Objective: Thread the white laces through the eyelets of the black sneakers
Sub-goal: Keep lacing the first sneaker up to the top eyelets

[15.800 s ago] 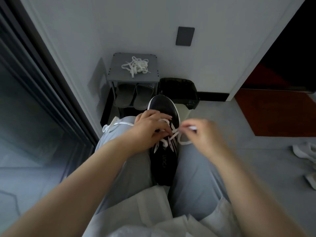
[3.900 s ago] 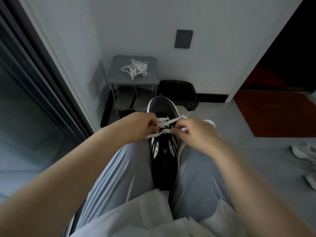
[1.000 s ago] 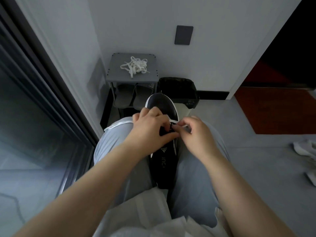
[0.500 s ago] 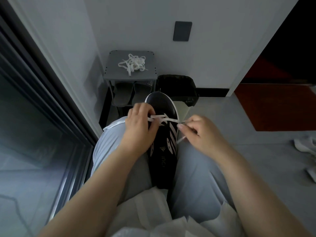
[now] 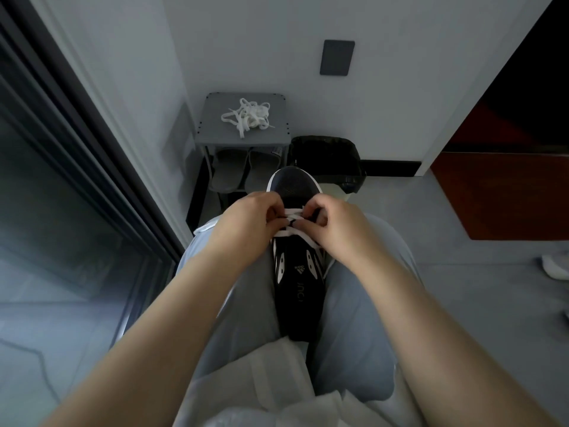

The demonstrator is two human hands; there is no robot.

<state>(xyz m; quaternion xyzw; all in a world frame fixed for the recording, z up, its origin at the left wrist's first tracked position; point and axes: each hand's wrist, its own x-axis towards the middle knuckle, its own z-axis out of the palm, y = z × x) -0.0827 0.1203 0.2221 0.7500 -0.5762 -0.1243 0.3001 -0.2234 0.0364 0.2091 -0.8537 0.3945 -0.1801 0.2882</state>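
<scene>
— Where was the black sneaker (image 5: 298, 282)?
— Wedged between the thighs (image 5: 354, 309); the left hand (image 5: 246, 224) and right hand (image 5: 337, 231) each had a pinching grip on the white lace (image 5: 292, 214) (curled fingers (image 5: 317, 211) hid which eyelet).

Dim, cool, even light; the white wall (image 5: 246, 41) is brightest, the doorway (image 5: 538, 57) at upper right falls near black; a pale sheen lies on the glass door (image 5: 46, 226) at left; wide-angle bending curves straight lines toward the edges; forearms (image 5: 154, 334) in the lower corners look soft; the white lace (image 5: 292, 211) reads crisp against the black sneaker (image 5: 300, 291).
</scene>
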